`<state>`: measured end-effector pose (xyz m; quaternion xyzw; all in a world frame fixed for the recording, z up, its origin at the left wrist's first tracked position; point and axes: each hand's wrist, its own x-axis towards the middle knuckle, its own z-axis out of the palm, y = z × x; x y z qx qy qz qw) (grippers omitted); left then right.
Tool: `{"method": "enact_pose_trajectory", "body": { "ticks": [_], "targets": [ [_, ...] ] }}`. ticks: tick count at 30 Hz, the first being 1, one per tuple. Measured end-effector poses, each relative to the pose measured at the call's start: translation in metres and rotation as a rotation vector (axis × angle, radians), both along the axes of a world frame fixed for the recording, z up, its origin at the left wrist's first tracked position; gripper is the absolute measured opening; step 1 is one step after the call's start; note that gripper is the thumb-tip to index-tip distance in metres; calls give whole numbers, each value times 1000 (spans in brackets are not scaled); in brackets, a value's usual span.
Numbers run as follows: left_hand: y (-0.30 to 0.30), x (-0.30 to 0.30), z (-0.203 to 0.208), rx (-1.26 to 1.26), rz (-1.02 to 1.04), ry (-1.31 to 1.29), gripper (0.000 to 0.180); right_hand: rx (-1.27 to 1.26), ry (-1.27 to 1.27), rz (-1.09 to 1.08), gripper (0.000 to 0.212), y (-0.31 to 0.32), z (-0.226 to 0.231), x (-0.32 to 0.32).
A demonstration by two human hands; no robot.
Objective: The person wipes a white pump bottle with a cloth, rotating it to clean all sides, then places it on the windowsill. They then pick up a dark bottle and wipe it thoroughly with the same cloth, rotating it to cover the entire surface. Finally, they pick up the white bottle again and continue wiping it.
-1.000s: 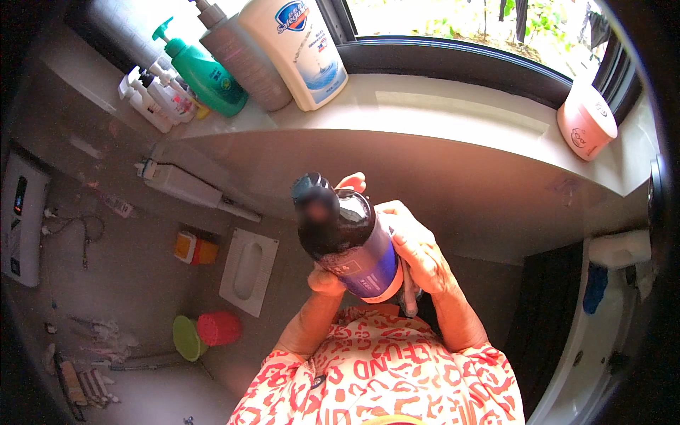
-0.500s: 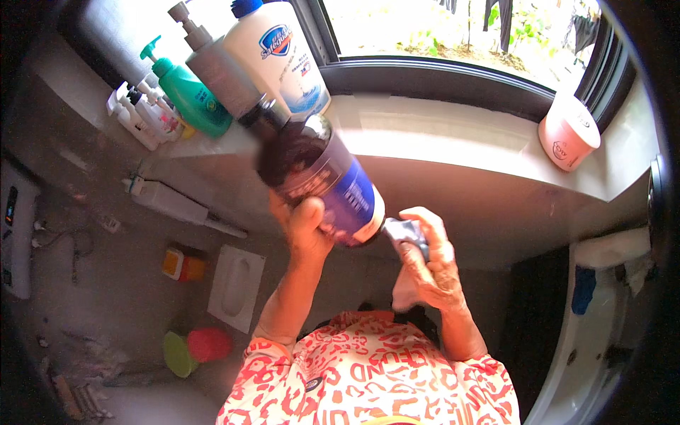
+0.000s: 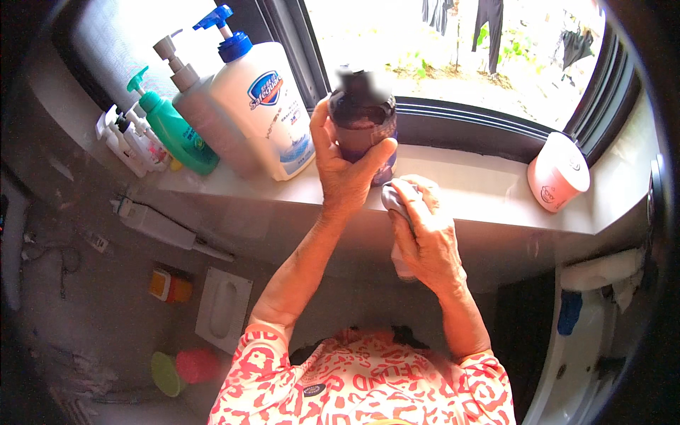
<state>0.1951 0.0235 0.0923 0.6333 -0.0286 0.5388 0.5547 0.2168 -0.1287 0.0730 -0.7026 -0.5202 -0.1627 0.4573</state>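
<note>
Wrapping fingers (image 3: 323, 138) round a dark bottle (image 3: 363, 131), the left hand (image 3: 346, 180) extends forward (right hand (image 3: 433, 239) clutching a cloth (image 3: 394, 201)).

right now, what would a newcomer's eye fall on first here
Probably the dark bottle, gripped in the left hand in front of the bright window. Next, perhaps, the white bottle with a blue pump on the left part of the sill, and the pink tub near its right end.
</note>
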Motion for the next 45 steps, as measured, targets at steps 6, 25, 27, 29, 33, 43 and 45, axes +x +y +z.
{"method": "enact_pose_trajectory", "body": {
  "ticks": [6,25,27,29,33,43,45],
  "targets": [
    [6,15,-5,-11,-19,23,81,-101,-67,-85,39,22,5,5],
    [53,-53,7,201,863,98,84,-214,-74,-239,39,40,4,-4],
    [61,-48,6,173,845,95,82,-193,-85,-262,38,39,3,-5],
    [68,-45,4,134,908,92,80,-163,-104,-271,37,40,0,-5],
    [57,-40,15,265,963,150,71,-97,-126,-290,35,40,-4,-6],
    [3,-109,12,-147,433,-144,60,468,471,-228,24,22,-6,-37],
    [-4,-123,0,-112,457,-103,58,558,392,-205,27,21,-10,-61]
  ]
}}
